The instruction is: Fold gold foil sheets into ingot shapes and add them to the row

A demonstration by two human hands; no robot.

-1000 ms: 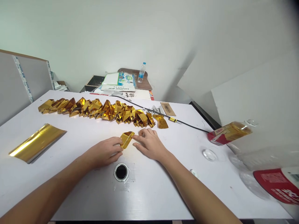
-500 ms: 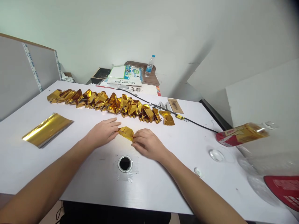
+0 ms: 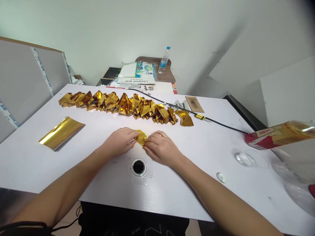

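Observation:
Between my two hands is a small piece of folded gold foil paper [image 3: 141, 137], low over the white table [image 3: 108, 183]. My left hand [image 3: 121, 141] has its fingers closed on the left end of the paper. On the right end, my right hand [image 3: 161, 147] grips with its fingers bent and thumb below. The paper's ends are hidden under my fingers. Beyond them stretches a long row of folded gold paper pieces [image 3: 112, 103], with one separate folded piece [image 3: 186, 120] at its right end. A stack of flat gold foil sheets [image 3: 62, 132] lies to the left.
A round cable hole [image 3: 138, 167] is in front of my hands. On the right are a bottle of yellow liquid [image 3: 278, 135], a clear round lid [image 3: 245, 159] and a white cap [image 3: 221, 177]. A black cable [image 3: 221, 124] crosses behind; a water bottle [image 3: 164, 60] stands at the back.
My left hand has come closer to my right, and its fingers now close over the paper's left end. Less of the gold paper shows between my hands. The view has shifted slightly.

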